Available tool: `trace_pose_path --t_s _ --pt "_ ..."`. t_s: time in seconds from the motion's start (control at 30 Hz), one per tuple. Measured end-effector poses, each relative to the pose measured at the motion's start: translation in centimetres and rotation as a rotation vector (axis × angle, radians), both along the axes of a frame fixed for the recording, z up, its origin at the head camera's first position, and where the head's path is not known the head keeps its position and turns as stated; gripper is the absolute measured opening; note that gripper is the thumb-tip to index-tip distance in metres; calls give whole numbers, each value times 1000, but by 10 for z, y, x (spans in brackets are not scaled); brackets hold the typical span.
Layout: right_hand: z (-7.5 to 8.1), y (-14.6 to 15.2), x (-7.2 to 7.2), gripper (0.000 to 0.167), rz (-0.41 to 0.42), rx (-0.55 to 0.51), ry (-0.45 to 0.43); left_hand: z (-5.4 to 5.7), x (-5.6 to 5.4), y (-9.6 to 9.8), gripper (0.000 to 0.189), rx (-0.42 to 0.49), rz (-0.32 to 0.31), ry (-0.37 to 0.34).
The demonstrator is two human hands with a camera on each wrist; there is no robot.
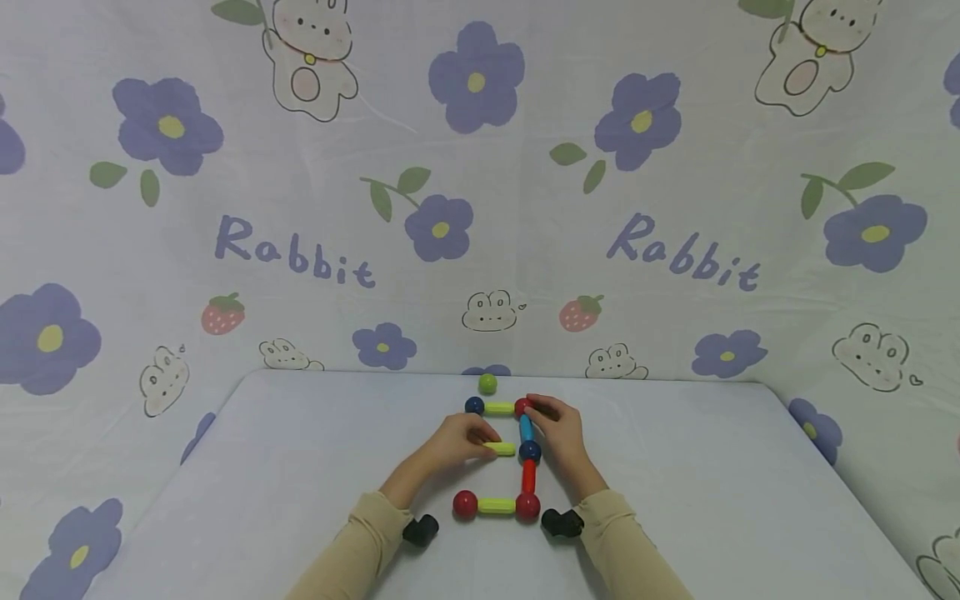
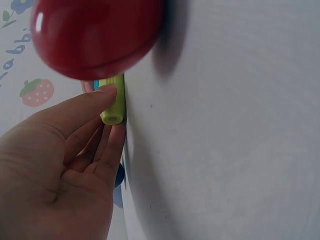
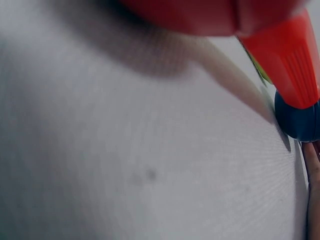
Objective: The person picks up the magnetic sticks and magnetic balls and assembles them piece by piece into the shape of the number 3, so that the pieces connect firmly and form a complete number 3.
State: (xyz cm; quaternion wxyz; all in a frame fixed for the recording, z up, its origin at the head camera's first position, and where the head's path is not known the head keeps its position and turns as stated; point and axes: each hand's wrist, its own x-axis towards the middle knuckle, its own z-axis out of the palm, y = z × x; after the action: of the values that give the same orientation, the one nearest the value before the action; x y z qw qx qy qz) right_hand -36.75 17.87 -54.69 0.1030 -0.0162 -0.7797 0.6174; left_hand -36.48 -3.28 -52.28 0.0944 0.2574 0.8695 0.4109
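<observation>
My left hand [image 1: 454, 440] pinches a yellow-green rod [image 1: 505, 449] between thumb and fingers. The rod's free end points at a dark blue ball [image 1: 529, 452], a small gap apart. With its fingertips, my right hand [image 1: 561, 427] grips the far red ball [image 1: 522, 407]. From that ball a light blue rod [image 1: 527, 428] runs down to the dark blue ball, and a red rod [image 1: 528, 477] continues to a near red ball [image 1: 528, 506]. In the left wrist view, the pinched rod's hollow end shows below a large red ball [image 2: 97, 35]. Only fingers of the right hand show in its wrist view.
Another yellow-green rod [image 1: 498, 408] joins the far red ball to a blue ball [image 1: 474, 405]. A near yellow-green rod [image 1: 497, 506] ends at a red ball [image 1: 465, 505] on the left. Behind, a loose green ball [image 1: 487, 383] lies near the patterned curtain [image 1: 525, 167].
</observation>
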Motion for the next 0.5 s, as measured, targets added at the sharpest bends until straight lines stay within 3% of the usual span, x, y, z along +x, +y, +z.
trace_pose_path --t_s 0.1,0.5 --pt "0 0 1 31 -2 7 33 1 1 2 20 3 0 0" --pt "0 1 -2 33 4 4 -53 1 1 4 21 17 -19 -3"
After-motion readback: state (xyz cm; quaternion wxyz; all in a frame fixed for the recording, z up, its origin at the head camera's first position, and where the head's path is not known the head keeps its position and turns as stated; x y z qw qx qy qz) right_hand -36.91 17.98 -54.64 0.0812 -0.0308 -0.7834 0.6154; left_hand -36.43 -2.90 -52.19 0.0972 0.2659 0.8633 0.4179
